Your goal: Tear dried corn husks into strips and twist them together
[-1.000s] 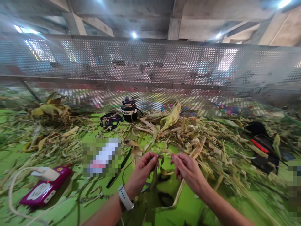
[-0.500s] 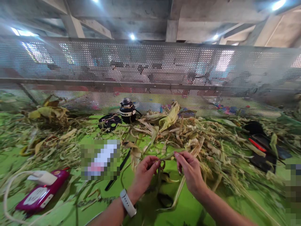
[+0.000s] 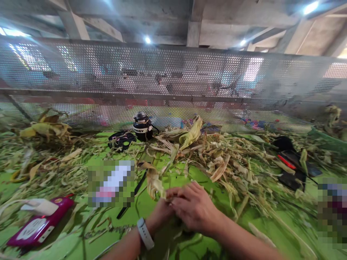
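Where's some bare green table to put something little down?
Probably the green patch bordered by the right hand, yellowish leaf and husk pile. It's crowded along the perforated screen and behind the purple device, where leaves lie thick.

- One camera looks out from the person's head, above the near side of the worktop (image 3: 196,176).
- It faces forward and tilts somewhat down, toward the worktop's far edge, where a perforated metal screen (image 3: 176,85) spans the view.
- The left hand (image 3: 163,208) and right hand (image 3: 194,210) lie close to it, fingers below mid-frame; the screen stands farther off.
- The wide view also takes in the concrete ceiling (image 3: 159,23) above the screen.
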`<state>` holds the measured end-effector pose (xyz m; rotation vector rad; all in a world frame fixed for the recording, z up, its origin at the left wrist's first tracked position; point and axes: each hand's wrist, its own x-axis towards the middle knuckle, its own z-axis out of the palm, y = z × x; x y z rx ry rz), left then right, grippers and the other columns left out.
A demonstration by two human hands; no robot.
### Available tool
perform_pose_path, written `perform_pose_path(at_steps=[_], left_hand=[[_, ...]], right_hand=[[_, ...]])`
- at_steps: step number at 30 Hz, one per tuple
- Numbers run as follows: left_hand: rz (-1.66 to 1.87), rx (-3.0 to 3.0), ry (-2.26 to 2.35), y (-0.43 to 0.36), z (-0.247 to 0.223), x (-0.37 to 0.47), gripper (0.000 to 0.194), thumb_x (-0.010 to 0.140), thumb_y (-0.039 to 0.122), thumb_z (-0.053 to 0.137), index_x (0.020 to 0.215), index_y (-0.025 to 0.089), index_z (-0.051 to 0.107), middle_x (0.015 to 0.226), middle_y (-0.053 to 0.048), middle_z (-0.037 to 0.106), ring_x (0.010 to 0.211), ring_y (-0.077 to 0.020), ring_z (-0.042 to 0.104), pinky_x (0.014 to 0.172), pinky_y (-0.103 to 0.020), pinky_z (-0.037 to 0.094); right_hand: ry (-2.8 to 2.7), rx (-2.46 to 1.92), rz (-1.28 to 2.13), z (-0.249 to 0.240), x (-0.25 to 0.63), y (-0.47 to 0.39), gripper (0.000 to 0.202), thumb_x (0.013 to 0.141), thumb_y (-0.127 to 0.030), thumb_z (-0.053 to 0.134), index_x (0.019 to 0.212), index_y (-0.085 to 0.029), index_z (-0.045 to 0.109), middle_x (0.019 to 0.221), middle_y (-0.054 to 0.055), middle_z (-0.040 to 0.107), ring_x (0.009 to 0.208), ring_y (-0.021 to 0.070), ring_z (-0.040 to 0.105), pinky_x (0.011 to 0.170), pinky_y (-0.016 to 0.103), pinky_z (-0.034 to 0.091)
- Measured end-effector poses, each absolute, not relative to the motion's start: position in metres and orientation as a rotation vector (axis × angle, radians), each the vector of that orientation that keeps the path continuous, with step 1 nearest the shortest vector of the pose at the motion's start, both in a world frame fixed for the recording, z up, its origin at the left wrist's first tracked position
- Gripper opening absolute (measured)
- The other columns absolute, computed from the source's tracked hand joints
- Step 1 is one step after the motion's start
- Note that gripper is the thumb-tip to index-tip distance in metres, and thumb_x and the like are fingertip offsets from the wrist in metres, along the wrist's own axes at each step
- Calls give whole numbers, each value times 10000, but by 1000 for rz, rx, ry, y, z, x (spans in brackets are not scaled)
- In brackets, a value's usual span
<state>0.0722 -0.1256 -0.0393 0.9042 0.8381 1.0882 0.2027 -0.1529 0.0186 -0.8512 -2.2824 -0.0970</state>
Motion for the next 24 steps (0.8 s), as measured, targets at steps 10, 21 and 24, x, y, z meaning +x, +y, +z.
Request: perform_pose_path(at_steps=[10, 21, 24], left_hand=[[953, 689, 756, -124, -11, 69, 333, 519, 307, 847, 801, 158, 752, 715, -41, 693, 607, -99, 566, 585, -194, 435], [1158, 813, 918, -119, -19, 66, 280, 658, 334, 755, 893, 189, 707, 770, -13, 675, 633, -100, 528, 592, -196, 406], [1174, 801, 913, -120, -17, 66, 235, 668, 323, 745, 869, 208, 706, 817, -29, 694, 716, -134, 571, 670, -221, 438]], right_hand=[[-2079, -1175, 219, 13, 246, -114, 434, 940, -379, 422, 578, -170, 536, 558, -12, 500, 549, 111, 485, 548, 227, 399], [-2189, -1229, -235, 20, 215, -158, 204, 858, -357, 542, 781, -181, 609, 695, 46, 610, 643, 168, 536, 612, 298, 385], [-2207, -1412, -257, 1, 208, -155, 271, 834, -446, 546, 810, -178, 578, 692, 50, 632, 628, 186, 562, 584, 297, 378]])
